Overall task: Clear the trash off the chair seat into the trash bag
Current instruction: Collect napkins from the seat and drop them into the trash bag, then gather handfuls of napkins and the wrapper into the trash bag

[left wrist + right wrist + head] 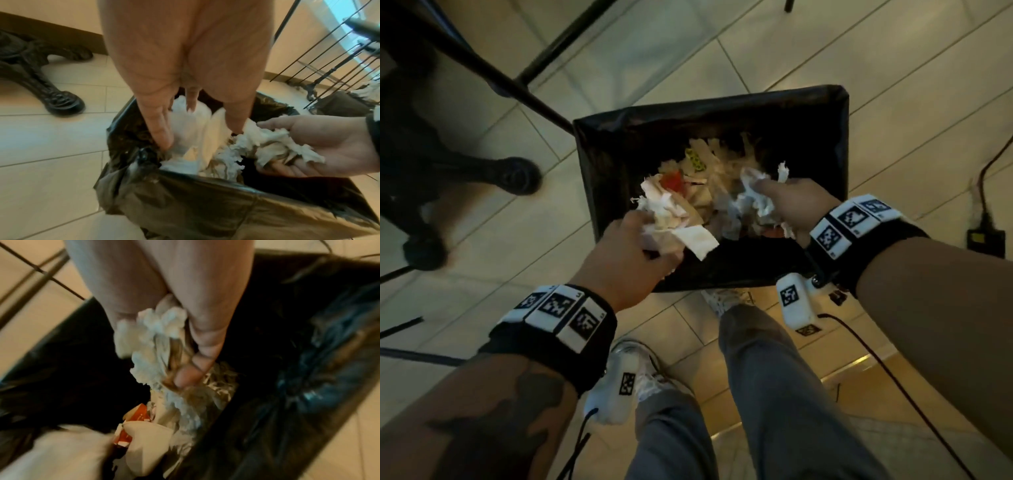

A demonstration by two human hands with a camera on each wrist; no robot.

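A black trash bag (818,102) lines a bin on the tiled floor, with paper scraps and a red wrapper (673,181) inside. My left hand (640,240) holds a bundle of white napkins (671,219) over the bag's near left edge; in the left wrist view the napkins (191,128) sit between my thumb and fingers. My right hand (787,202) grips a wad of crumpled tissue (751,195) over the bag's opening. The right wrist view shows that tissue (156,344) held by curled fingers above the rubbish. The chair seat is out of view.
Dark ornate furniture feet (517,174) and thin black metal legs (493,73) stand left of the bag. A black cable and a power adapter (986,241) lie on the floor at right. My feet in white shoes (633,377) stand just behind the bin.
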